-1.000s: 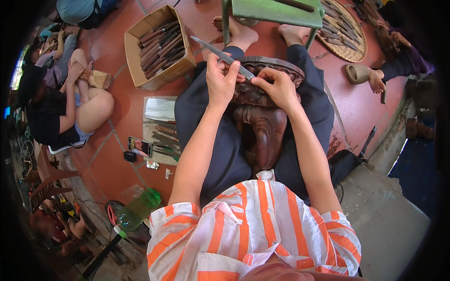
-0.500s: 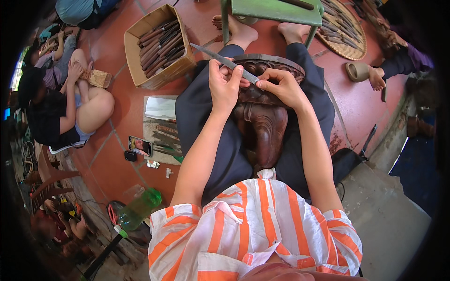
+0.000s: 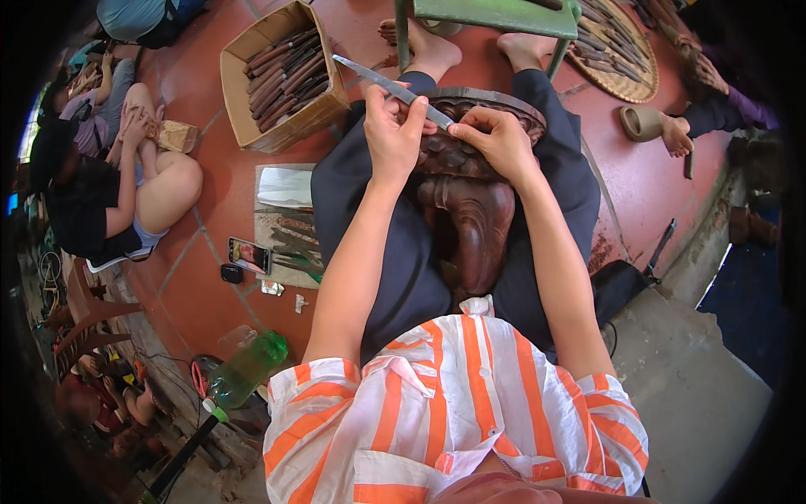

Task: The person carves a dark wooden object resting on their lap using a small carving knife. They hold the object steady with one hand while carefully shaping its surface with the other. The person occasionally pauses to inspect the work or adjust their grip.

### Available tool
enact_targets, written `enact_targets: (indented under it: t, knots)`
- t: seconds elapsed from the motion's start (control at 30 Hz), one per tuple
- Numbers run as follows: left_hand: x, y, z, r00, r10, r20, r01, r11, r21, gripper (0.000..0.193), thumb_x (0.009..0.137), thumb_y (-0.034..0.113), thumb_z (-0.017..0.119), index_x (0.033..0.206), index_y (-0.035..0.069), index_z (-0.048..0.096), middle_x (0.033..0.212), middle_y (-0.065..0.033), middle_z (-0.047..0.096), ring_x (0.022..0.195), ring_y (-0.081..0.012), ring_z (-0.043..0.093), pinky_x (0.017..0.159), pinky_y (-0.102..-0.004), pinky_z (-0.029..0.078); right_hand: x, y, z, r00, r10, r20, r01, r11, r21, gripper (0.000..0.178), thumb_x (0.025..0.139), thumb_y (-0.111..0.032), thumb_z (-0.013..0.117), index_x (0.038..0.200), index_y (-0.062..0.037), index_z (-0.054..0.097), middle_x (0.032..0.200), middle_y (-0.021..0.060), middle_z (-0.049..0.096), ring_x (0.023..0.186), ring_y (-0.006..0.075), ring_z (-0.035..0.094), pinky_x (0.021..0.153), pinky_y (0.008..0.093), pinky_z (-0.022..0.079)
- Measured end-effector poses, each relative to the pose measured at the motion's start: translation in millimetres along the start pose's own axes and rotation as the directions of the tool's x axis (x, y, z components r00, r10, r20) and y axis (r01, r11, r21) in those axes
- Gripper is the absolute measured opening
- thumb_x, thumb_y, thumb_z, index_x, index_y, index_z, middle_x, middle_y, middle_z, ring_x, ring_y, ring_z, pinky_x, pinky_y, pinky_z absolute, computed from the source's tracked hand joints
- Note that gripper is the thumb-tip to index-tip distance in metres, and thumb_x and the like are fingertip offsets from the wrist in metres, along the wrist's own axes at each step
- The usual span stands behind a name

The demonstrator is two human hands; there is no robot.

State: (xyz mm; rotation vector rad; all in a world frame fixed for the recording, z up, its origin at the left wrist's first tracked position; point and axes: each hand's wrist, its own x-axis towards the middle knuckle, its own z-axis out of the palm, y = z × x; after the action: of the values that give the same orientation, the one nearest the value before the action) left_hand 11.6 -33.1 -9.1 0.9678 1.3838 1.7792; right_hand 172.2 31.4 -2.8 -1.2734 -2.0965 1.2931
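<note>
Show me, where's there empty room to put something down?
Try the red floor right of the dark trousers, below the round basket. There's another bare patch left of the phone, before the sitting person. It's crowded in the box, full of tools, and on the mat by the left leg.

Shows red floor tiles [image 3: 237, 197] with grey joints near a grey concrete slab [image 3: 680, 370] at right; takes in a green stool [image 3: 495, 18] at top, a brown chair [image 3: 109, 313] and bright light [image 3: 34, 128] at far left.
</note>
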Motion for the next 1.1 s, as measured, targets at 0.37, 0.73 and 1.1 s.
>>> enact_targets:
  t: [0.37, 0.73, 1.1]
  knots:
    - [-2, 7, -12, 0.988, -0.142, 0.061, 0.147, 0.984, -0.098, 0.024, 0.088, 0.000, 0.059, 0.098, 0.000, 0.037, 0.077, -0.0148, 0.059, 0.061, -0.0224, 0.067, 0.052, -0.0299, 0.059, 2, 6, -4, 0.991, -0.095, 0.097, 0.076, 0.980, 0.181, 0.021, 0.082, -0.021, 0.073, 0.080, -0.0004, 0.067, 0.065, 0.0004, 0.057, 0.065, 0.0060, 0.047, 0.061, 0.0255, 0.040]
    - [-2, 5, -15, 0.977, -0.173, 0.125, 0.195, 0.963, -0.187, 0.026, 0.088, -0.001, 0.059, 0.101, 0.000, 0.037, 0.082, -0.0141, 0.059, 0.062, -0.0220, 0.068, 0.053, -0.0296, 0.060, 3, 9, -5, 0.988, -0.093, 0.122, 0.061, 0.967, 0.247, 0.022, 0.079, -0.023, 0.076, 0.078, -0.0020, 0.069, 0.062, 0.0011, 0.056, 0.062, 0.0064, 0.047, 0.060, 0.0246, 0.039]
    - [-15, 4, -17, 0.978, -0.184, 0.096, 0.201, 0.956, -0.215, 0.025, 0.090, 0.001, 0.059, 0.102, 0.003, 0.038, 0.082, -0.0147, 0.059, 0.064, -0.0244, 0.068, 0.056, -0.0321, 0.061, -2, 7, -9, 0.978, -0.122, 0.169, 0.056, 0.935, 0.349, 0.025, 0.079, -0.022, 0.075, 0.079, 0.0011, 0.068, 0.064, 0.0013, 0.057, 0.064, 0.0059, 0.048, 0.062, 0.0246, 0.040]
